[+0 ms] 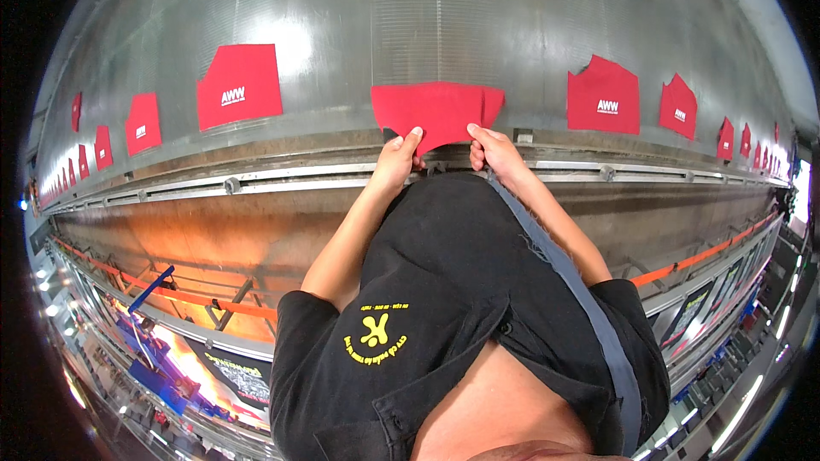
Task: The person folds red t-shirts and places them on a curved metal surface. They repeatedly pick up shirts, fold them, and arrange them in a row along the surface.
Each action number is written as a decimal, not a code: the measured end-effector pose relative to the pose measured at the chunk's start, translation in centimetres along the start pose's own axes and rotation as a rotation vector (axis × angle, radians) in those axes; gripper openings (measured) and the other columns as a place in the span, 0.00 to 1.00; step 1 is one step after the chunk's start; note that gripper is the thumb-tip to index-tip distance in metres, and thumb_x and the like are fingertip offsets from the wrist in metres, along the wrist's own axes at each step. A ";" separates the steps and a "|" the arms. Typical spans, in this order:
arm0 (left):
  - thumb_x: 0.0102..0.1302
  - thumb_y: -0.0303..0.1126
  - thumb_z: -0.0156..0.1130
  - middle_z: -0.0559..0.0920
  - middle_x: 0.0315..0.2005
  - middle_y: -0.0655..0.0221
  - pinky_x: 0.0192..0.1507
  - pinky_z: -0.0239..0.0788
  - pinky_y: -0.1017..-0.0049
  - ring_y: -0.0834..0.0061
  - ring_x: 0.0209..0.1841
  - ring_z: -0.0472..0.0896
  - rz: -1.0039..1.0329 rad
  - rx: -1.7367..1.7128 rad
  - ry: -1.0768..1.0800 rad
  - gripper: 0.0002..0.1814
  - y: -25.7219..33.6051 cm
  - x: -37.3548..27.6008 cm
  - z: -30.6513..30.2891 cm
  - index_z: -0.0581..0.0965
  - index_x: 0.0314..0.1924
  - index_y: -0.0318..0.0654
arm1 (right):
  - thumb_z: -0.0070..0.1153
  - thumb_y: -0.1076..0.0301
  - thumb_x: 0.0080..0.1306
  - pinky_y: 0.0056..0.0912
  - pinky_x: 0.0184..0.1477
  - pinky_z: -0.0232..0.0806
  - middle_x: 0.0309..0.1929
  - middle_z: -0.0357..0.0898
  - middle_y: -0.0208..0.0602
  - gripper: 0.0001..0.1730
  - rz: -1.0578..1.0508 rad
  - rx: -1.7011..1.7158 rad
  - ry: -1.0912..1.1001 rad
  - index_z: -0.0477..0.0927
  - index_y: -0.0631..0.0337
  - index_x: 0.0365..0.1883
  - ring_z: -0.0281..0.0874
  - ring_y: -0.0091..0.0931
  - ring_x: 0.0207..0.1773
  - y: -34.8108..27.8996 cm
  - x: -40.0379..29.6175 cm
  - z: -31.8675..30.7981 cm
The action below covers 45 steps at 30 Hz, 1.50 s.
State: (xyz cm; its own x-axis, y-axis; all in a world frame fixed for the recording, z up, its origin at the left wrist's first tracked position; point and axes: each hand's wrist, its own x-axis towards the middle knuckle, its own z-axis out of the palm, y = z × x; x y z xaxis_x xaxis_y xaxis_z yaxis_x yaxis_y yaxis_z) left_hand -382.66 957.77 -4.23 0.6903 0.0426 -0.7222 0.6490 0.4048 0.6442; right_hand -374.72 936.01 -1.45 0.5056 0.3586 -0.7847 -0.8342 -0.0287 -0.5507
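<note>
Between my two hands is a red cut fabric piece (435, 105), its upper part over the near edge of a long grey table (333, 45). My left hand (400, 153) pinches the lower left of the piece, thumb on top. At its right side, my right hand (494, 148) grips the cloth with the thumb above and the fingers curled beneath. A part of the fabric appears folded or overlapped at the right. No print shows on the visible face. A small dark patch lies beside my left thumb.
Red fabric pieces with white print lie along the table, one to the left (243, 86) and one to the right (603, 96), with several more beyond. A metal rail (307, 182) runs along the near edge. A blue-grey fabric strip (576, 294) hangs over my black shirt.
</note>
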 end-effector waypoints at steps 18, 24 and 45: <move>0.79 0.47 0.57 0.79 0.25 0.75 0.35 0.69 0.76 0.81 0.27 0.75 -0.011 0.065 0.027 0.19 -0.3 -6.0 1.4 0.79 0.34 0.40 | 0.54 0.46 0.78 0.26 0.24 0.63 0.19 0.70 0.24 0.28 -0.004 -0.419 -0.015 0.73 0.58 0.23 0.67 0.17 0.21 0.9 -4.9 -1.0; 0.79 0.40 0.60 0.83 0.30 0.80 0.37 0.68 0.80 0.88 0.32 0.76 0.170 0.000 0.014 0.15 1.7 -10.1 4.9 0.82 0.36 0.38 | 0.48 0.36 0.78 0.26 0.28 0.64 0.20 0.72 0.26 0.36 -0.138 -0.608 -0.068 0.75 0.60 0.23 0.70 0.19 0.23 -1.5 -9.1 -2.2; 0.69 0.76 0.46 0.70 0.71 0.53 0.73 0.61 0.52 0.53 0.70 0.71 0.529 -0.966 -0.491 0.54 5.2 -14.4 3.9 0.67 0.71 0.30 | 0.59 0.53 0.76 0.28 0.56 0.75 0.54 0.83 0.38 0.26 -0.178 0.109 -0.625 0.77 0.67 0.61 0.82 0.24 0.54 -7.9 -13.1 2.3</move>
State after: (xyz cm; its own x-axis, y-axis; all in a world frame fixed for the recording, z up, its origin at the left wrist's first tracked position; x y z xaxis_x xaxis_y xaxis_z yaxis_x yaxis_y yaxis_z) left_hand -387.96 955.70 10.51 0.9828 0.1422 -0.1178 -0.1129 0.9676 0.2257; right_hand -375.25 933.71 13.85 0.4427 0.8242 -0.3530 -0.7837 0.1644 -0.5989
